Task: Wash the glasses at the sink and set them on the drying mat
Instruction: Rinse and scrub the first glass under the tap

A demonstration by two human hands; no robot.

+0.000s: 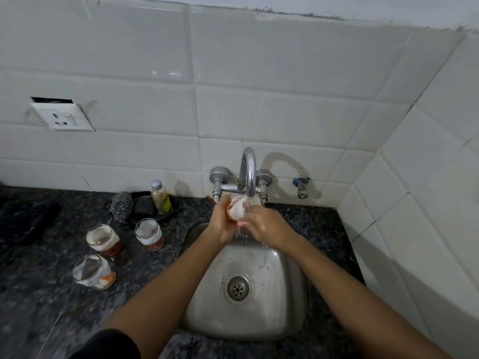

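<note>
While water runs, both hands (245, 224) cup a glass (237, 209).

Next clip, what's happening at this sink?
A person is rinsing a soapy glass under the running tap, over the steel sink. The left hand grips the glass from the side while the right hand rubs at it, water spilling down between them. Three more glasses, foamy with orange bases, stand on the dark counter left of the sink.
</note>
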